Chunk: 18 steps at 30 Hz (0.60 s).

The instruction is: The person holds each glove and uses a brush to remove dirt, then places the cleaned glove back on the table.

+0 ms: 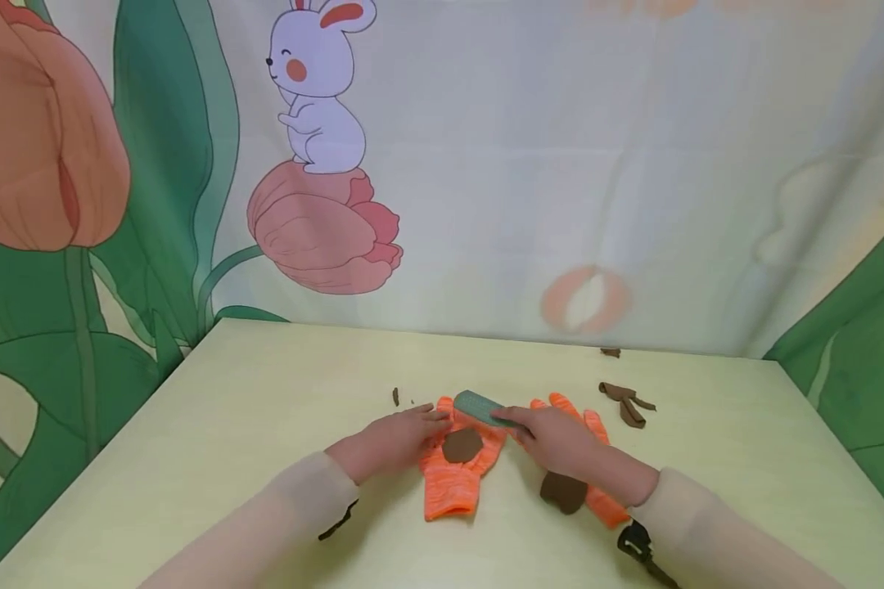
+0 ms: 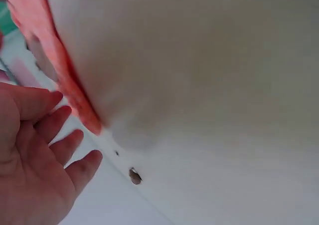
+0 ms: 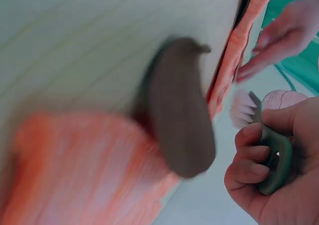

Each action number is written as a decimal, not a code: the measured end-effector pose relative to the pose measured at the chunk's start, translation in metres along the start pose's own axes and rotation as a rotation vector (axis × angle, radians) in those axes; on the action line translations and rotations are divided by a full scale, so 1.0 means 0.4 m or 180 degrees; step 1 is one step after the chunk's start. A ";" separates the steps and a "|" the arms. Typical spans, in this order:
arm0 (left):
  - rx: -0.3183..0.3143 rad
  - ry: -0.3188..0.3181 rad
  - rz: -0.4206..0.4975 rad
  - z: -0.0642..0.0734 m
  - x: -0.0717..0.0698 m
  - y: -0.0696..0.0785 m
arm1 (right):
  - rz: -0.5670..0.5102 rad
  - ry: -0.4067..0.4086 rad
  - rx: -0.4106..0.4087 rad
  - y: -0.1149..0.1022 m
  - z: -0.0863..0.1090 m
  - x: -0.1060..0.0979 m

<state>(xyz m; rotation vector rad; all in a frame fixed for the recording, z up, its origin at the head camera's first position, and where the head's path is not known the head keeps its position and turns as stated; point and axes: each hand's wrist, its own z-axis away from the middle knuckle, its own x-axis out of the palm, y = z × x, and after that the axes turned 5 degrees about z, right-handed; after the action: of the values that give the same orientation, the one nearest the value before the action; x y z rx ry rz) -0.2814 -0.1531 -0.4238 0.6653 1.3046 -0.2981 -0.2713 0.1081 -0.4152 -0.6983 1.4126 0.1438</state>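
An orange knit glove (image 1: 451, 491) lies flat on the table with a round brown patch (image 1: 462, 446) on its palm. My left hand (image 1: 399, 442) rests at the glove's left edge, fingers loosely extended; in the left wrist view they are spread beside the orange fabric (image 2: 75, 95). My right hand (image 1: 563, 442) grips a green scrub brush (image 1: 479, 407) by its looped handle, with its head over the upper part of the glove. Pale bristles (image 3: 242, 109) show in the right wrist view. A second orange glove (image 1: 606, 505) lies partly hidden under my right forearm, with a brown piece (image 1: 564, 492) at its side.
Crumpled brown strips (image 1: 626, 401) lie to the right on the pale table (image 1: 265, 409), with a small brown scrap (image 1: 611, 352) behind them. Another brown bit (image 1: 395, 397) sits left of the near glove. A printed curtain (image 1: 486, 164) hangs along the table's back edge.
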 end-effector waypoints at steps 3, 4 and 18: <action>-0.0030 -0.0056 -0.0095 -0.022 0.008 -0.013 | -0.0018 -0.0187 0.0048 -0.024 0.001 0.006; -0.0066 -0.0080 -0.0126 -0.026 0.007 -0.014 | -0.0023 -0.0256 0.0028 -0.030 0.005 0.005; -0.0013 0.0034 -0.0307 -0.078 -0.020 -0.021 | -0.0059 -0.0302 0.0285 -0.051 0.022 -0.028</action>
<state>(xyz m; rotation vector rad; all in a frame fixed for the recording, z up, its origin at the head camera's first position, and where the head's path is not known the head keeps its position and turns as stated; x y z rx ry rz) -0.3126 -0.1421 -0.4220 0.6023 1.3495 -0.3707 -0.2558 0.1001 -0.3973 -0.6228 1.3133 0.0972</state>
